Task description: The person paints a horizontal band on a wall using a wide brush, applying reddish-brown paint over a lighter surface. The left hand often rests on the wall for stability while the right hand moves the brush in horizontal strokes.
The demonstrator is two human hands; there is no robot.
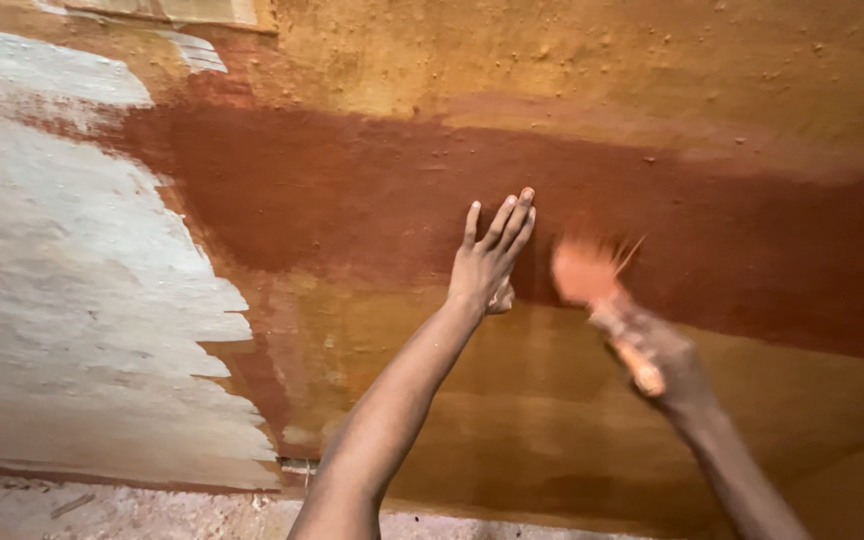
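Whitish bare patch (62, 300) at left, pale floor strip (102, 510) along btm edge

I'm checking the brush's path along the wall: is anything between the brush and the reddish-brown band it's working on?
Nothing visible lies between the brush and the reddish-brown band on the wall. The right hand holds the brush, blurred. The left hand rests flat on the band just beside the bristles, close to their path leftward.
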